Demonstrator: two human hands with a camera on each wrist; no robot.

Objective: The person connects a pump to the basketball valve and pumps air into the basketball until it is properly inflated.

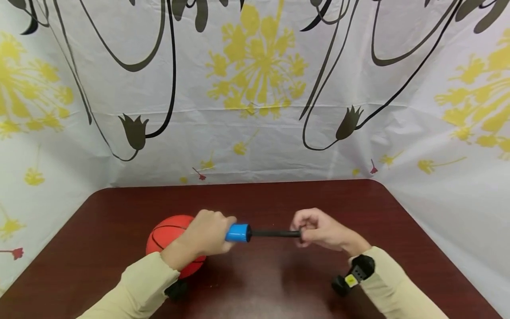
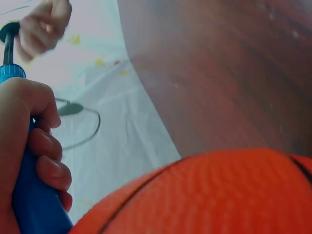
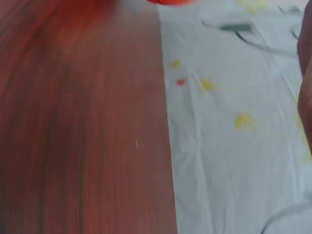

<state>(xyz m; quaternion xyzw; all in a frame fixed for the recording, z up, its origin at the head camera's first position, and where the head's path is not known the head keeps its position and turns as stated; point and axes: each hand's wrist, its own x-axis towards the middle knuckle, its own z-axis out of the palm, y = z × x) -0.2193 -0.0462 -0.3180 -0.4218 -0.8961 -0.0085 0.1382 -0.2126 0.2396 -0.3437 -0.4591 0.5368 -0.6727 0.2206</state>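
Note:
My left hand [image 1: 207, 232] grips the blue barrel of a hand pump [image 1: 238, 233], which lies level across the head view. A black rod extends from the barrel toward the right. At the rod's far end, the curled fingers and thumb of my right hand [image 1: 318, 229] pinch the black handle; the left wrist view has this end as a dark disc. Beneath my left wrist sits an orange-red basketball [image 1: 171, 235] with black lines, partly covered by the hand and sleeve. The pump's left end is hidden by my left hand. Only a sliver of the right hand [image 3: 305, 92] enters the right wrist view.
A dark reddish-brown table [image 1: 263, 283] with rounded far corners lies under the hands. White cloth [image 1: 191, 146] with yellow flowers and dark stems hangs behind and along both sides. Dark straps with small devices [image 1: 356, 274] are worn on the wrists.

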